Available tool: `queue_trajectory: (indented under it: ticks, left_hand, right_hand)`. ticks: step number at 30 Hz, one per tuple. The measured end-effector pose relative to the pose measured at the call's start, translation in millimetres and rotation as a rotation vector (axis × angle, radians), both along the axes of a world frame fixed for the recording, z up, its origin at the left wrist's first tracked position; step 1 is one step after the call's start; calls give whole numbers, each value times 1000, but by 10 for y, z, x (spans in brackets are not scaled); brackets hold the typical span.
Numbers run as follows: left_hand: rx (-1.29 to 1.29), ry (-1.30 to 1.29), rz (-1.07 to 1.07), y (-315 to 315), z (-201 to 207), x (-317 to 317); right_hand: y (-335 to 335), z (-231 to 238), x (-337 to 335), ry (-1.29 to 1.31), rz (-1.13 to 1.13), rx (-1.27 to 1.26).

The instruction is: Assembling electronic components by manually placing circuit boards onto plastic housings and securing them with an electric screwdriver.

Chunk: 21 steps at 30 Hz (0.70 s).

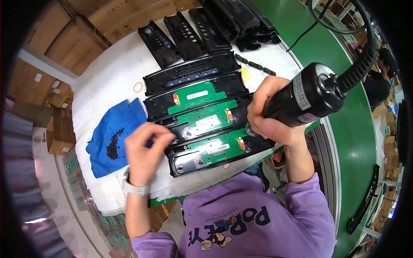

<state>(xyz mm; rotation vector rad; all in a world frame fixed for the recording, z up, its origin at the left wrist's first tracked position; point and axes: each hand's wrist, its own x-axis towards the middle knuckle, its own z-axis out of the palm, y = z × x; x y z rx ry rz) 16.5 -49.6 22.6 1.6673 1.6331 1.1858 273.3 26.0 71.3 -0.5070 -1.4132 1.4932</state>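
Observation:
My right hand (272, 115) is wrapped around a thick black electric screwdriver (304, 94). Its tip end points down at the right part of the black plastic housings, and whether it touches one is hidden. My left hand (148, 148), slightly blurred, has thumb and finger pinched together over the left end of the nearest housings; anything between them is too small to make out. Green circuit boards lie in three housings: the nearest board (223, 147), the middle board (206, 118) and the farther board (198, 95). Behind them lies a black housing (191, 72) showing no green board.
Left of my left hand, a blue cloth (101, 133) carries a pile of small black screws (114, 146). More black housings (185, 34) stand at the back of the white-covered table (107, 73). A rubber band (137, 87) lies there. A cable (363, 60) rises from the screwdriver. Another person (378, 81) is far right.

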Motion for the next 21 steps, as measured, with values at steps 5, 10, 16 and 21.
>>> queue_trajectory:
  ticks: [5, 10, 16, 21]
  left_hand:
    - [72, 44, -308, 50, 62, 400]
    - [-34, -91, -409, 95, -10, 642]
    - [-169, -142, -324, 37, -10, 625]
    - [-74, -142, -188, 13, 50, 604]
  right_hand:
    - [7, 4, -1, -8, -3, -62]
    - [-39, -18, 61, 10, 103, -67]
    - [-101, -10, 32, 103, 71, -18]
    - [103, 52, 84, 512, 244, 159]
